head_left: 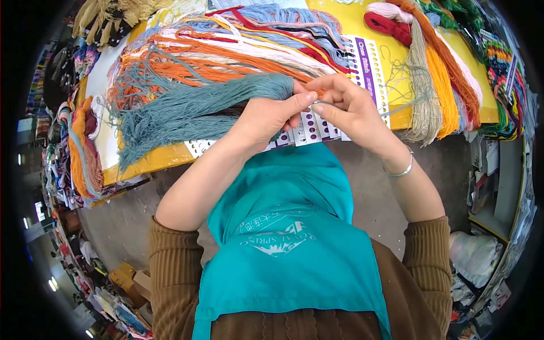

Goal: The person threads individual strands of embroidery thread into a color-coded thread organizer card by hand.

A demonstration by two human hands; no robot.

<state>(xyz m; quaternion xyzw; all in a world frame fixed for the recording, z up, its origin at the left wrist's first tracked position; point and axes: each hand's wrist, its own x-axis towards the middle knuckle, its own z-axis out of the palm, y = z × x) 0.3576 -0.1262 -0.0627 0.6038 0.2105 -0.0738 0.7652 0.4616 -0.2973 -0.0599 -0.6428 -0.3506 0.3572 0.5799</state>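
A thick bundle of grey-teal thread lies across the left part of the table, its folded end at my left hand. My left hand is closed around that end, thumb and fingertips pinched. Close beside it, my right hand pinches a thin teal strand that trails off to the right. The fingertips of both hands nearly meet over white cards with punched holes. A purple-and-white card with a row of holes lies just beyond my right hand.
Orange, white, blue and red threads cover the yellow table behind the teal bundle. Beige, yellow and orange hanks hang over its front edge at right. More hanks hang at the left corner.
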